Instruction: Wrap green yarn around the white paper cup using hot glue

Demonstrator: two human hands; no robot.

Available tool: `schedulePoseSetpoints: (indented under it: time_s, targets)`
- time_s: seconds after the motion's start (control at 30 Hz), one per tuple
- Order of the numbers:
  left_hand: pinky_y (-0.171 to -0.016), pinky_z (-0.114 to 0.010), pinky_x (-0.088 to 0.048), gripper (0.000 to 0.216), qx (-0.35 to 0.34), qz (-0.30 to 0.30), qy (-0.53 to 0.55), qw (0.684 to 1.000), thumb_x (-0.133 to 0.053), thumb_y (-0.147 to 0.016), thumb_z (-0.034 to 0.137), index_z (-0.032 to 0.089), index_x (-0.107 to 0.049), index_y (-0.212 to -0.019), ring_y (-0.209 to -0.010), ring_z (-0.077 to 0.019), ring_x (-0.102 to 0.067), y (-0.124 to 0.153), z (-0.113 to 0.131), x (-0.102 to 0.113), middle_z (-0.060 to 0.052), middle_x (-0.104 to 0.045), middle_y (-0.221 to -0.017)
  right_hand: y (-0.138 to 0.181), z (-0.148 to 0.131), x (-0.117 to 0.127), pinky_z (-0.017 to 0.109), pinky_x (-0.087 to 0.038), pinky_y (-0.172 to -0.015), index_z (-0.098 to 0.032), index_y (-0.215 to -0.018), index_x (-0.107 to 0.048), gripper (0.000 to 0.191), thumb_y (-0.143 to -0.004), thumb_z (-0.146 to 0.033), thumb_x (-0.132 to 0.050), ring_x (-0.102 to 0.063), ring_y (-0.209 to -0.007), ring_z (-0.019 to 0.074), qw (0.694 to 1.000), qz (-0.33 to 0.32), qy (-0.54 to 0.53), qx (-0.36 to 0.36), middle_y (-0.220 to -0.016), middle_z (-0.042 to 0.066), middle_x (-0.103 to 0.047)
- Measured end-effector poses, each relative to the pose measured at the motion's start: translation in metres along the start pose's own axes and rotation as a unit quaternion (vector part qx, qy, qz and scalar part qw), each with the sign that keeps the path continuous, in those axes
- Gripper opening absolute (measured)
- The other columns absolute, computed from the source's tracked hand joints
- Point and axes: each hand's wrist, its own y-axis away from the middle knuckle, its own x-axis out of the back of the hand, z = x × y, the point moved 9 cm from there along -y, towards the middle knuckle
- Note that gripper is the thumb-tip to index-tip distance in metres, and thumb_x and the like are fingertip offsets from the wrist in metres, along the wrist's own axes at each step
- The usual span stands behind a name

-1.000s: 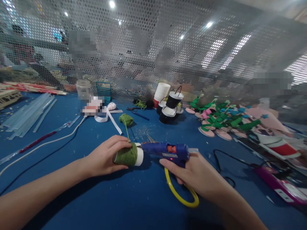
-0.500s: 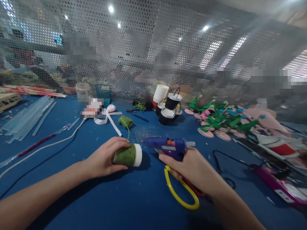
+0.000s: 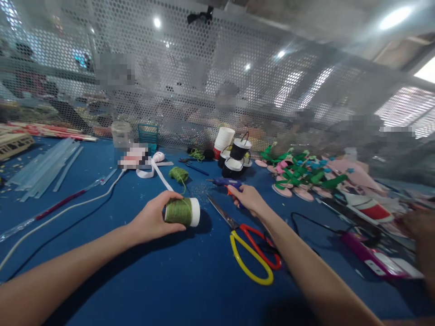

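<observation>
The cup (image 3: 180, 212) lies sideways in the near middle of the scene, above or on the blue table (image 3: 152, 280); I cannot tell if it touches. Green yarn is wound around most of it in close turns, slightly uneven in shade, and a plain white band remains bare at its right end. The left hand (image 3: 156, 217) holds the cup at its left part, the thumb on the near side and the fingers on the far side. The right hand (image 3: 247, 198) is closed around the handle of a blue glue gun (image 3: 224, 182), whose nozzle points to the left, apart from the cup.

Just beyond the cup is a loose ball of green yarn (image 3: 178, 174), and its thread comes down toward the left fingers. Scissors (image 3: 234, 224) with one yellow and one red handle lie to the right of the cup, blades toward the far side.

Farther away, white paper cups (image 3: 224, 138) stand nested in a leaning stack, with red at the bottom. Near them are small black buckets (image 3: 233, 167) with white tops and thin handles, one set upon the others; their inside is not visible. At the far left stands a clear jar (image 3: 121, 135); its content I cannot tell.
</observation>
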Motion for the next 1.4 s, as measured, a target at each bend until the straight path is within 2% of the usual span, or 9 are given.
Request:
schedulePoseSetpoints:
  time_s: [0.1,0.2,0.37,0.4,0.5,0.8,0.97,1.13,1.4]
  targets:
    - [-0.084,-0.042,-0.045,0.048,-0.031,-0.013,-0.018,0.999,-0.070,-0.064,0.025,0.018,-0.044,-0.104,-0.099,-0.0253,-0.055,0.001,0.004,-0.004,-0.009,-0.054,-0.106,-0.003,-0.003,0.002,0.032,-0.044,-0.054,-0.016,-0.055,-0.052,0.026,-0.078,-0.028,-0.052,-0.062,-0.057,0.0239,0.998,0.032,0.061,0.011,-0.055,0.011,-0.060]
    - [-0.088,-0.041,-0.044,0.049,-0.071,-0.017,-0.031,0.997,-0.069,-0.066,0.025,0.020,-0.043,-0.107,-0.104,-0.0250,-0.052,0.004,0.007,-0.008,-0.009,-0.053,-0.109,0.010,-0.031,0.008,0.040,-0.042,-0.074,-0.014,-0.062,-0.058,0.018,-0.078,-0.022,-0.053,-0.059,-0.089,0.0312,0.991,0.062,0.097,0.070,-0.083,0.019,-0.063]
    - [-0.090,-0.040,-0.042,0.047,-0.119,-0.017,-0.029,0.992,-0.066,-0.071,0.029,0.021,-0.042,-0.110,-0.106,-0.0242,-0.050,0.008,0.013,-0.012,-0.009,-0.051,-0.111,0.063,-0.099,-0.027,0.027,-0.040,-0.085,-0.021,-0.078,-0.063,0.008,-0.077,-0.028,-0.060,-0.055,-0.094,0.0159,0.968,-0.051,0.057,0.240,-0.095,0.003,-0.063]
    - [-0.089,-0.039,-0.043,0.046,-0.122,-0.020,-0.026,0.992,-0.066,-0.072,0.030,0.020,-0.041,-0.110,-0.105,-0.0240,-0.050,0.008,0.014,-0.012,-0.009,-0.051,-0.110,0.076,-0.114,-0.031,0.028,-0.039,-0.086,-0.019,-0.080,-0.061,0.011,-0.073,-0.027,-0.063,-0.054,-0.095,0.0166,0.955,-0.060,0.027,0.290,-0.096,0.005,-0.061]
    - [-0.087,-0.039,-0.045,0.046,-0.126,-0.034,-0.027,0.991,-0.065,-0.073,0.031,0.019,-0.041,-0.110,-0.102,-0.0238,-0.051,0.008,0.017,-0.014,-0.010,-0.051,-0.108,0.095,-0.129,-0.039,0.034,-0.039,-0.087,-0.017,-0.074,-0.056,0.017,-0.067,-0.025,-0.070,-0.049,-0.096,0.0207,0.941,-0.051,0.010,0.333,-0.095,0.008,-0.057]
    - [-0.086,-0.041,-0.044,0.049,-0.162,-0.016,-0.070,0.984,-0.062,-0.075,0.027,0.020,-0.035,-0.116,-0.103,-0.0249,-0.050,0.011,0.022,-0.013,-0.011,-0.050,-0.111,0.089,-0.120,-0.049,0.037,-0.037,-0.087,-0.018,-0.062,-0.052,0.014,-0.072,-0.013,-0.060,-0.048,-0.095,0.0193,0.954,-0.111,-0.033,0.278,-0.096,0.006,-0.051]
    - [-0.083,-0.039,-0.046,0.054,-0.082,0.002,-0.033,0.996,-0.066,-0.070,0.029,0.020,-0.036,-0.113,-0.099,-0.0242,-0.054,0.007,0.014,-0.007,-0.010,-0.053,-0.109,0.089,-0.117,-0.034,0.036,-0.037,-0.085,-0.019,-0.063,-0.047,0.015,-0.074,-0.014,-0.054,-0.050,-0.091,0.0177,0.953,-0.080,-0.119,0.268,-0.090,0.005,-0.054]
    - [-0.076,-0.035,-0.047,0.052,0.004,-0.037,0.017,0.999,-0.069,-0.065,0.035,0.019,-0.042,-0.107,-0.088,-0.0218,-0.057,0.006,0.005,-0.011,-0.006,-0.057,-0.100,0.078,-0.098,-0.028,0.033,-0.041,-0.073,-0.020,-0.070,-0.048,0.009,-0.074,-0.023,-0.056,-0.053,-0.074,0.0156,0.949,-0.067,-0.224,0.212,-0.076,0.001,-0.057]
    - [-0.079,-0.035,-0.045,0.052,-0.006,-0.070,0.035,0.997,-0.071,-0.064,0.035,0.020,-0.045,-0.106,-0.092,-0.0224,-0.056,0.007,0.011,-0.018,-0.006,-0.057,-0.103,0.071,-0.087,-0.037,0.029,-0.041,-0.071,-0.019,-0.078,-0.061,0.011,-0.068,-0.024,-0.063,-0.054,-0.073,0.0130,0.911,-0.108,-0.357,0.176,-0.077,0.000,-0.060]
